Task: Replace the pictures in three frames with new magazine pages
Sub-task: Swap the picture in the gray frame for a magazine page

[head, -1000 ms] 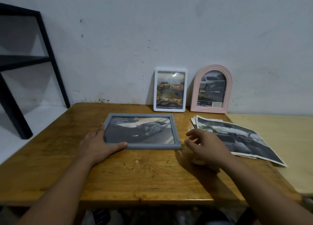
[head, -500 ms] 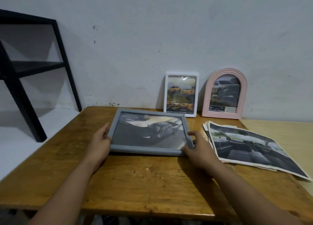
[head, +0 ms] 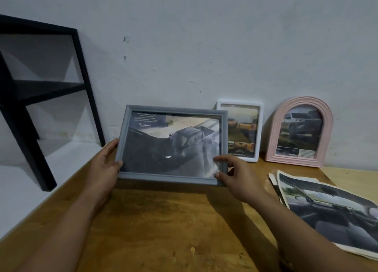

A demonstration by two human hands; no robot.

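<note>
Now both hands, left hand [head: 104, 165] and right hand [head: 235, 177], grasp the grey frame [head: 172, 181], lifted off the table [head: 163, 230] and tilted upright; 1 frame seems ready for standing.

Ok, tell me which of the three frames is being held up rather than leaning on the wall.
The grey frame, gripped by the left hand and right hand. The white frame and pink arched frame lean against the wall.

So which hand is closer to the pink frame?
The right hand. It grips the grey frame's right edge, on the side toward the pink frame leaning on the wall. The left hand holds the grey frame's left edge, farther away.
</note>
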